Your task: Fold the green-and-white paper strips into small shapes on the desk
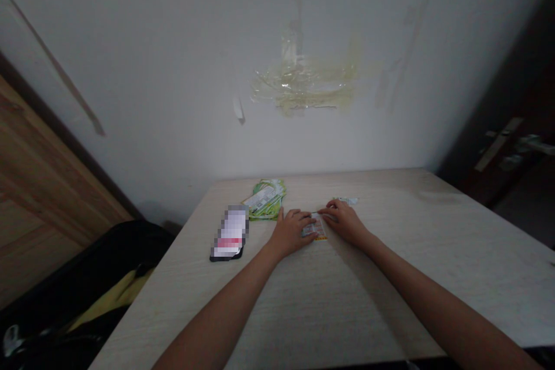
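Note:
A small printed rectangular piece (318, 228), whitish with a red and yellow lower edge, lies flat on the table between my hands. My left hand (291, 232) rests palm down at its left side, fingers spread and fingertips on the print. From the right, my right hand (346, 223) reaches to its upper right edge, fingers stretched out and touching down there. Whether the piece is a card or a packet I cannot tell. Just behind my right hand is a small white and green scrap (350, 201), partly covered by the fingers.
A green and white wrapper pile (265, 199) lies behind my left hand. Left of it is a phone (230, 233) with a blurred screen. The pale wooden table (342, 312) meets a wall (173, 98) with tape remains. Dark bags or cloth (130, 254) sit left of the table.

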Available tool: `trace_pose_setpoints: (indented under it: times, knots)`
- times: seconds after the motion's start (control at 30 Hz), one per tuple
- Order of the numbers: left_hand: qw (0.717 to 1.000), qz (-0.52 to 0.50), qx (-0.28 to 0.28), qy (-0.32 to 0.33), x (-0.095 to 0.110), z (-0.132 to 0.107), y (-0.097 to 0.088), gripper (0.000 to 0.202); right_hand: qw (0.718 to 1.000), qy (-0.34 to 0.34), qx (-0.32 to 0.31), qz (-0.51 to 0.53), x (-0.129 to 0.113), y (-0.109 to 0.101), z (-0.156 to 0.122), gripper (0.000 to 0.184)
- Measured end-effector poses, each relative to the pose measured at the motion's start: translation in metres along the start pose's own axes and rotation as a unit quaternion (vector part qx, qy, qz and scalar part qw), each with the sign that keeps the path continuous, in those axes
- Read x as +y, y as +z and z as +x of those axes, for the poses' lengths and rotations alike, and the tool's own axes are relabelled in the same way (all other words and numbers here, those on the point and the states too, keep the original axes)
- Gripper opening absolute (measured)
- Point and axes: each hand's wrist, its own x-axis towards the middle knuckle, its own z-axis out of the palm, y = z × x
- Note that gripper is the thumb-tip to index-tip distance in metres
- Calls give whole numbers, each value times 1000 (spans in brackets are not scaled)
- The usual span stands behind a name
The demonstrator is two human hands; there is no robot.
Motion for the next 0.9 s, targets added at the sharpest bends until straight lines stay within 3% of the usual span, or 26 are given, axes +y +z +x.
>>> trace_pose_setpoints:
  times: [0.4,0.7,0.9]
  knots:
    - [1000,12,3,0,-1,-1,4,38,1000,-15,2,8,-2,-3,-8,32]
    - [997,53,57,-4,1,-3,3,40,994,-67,-17,79,-6,-14,-15,25]
    - [996,59,64,-5,0,-2,4,42,990,-84,-62,95,-14,-24,-16,48]
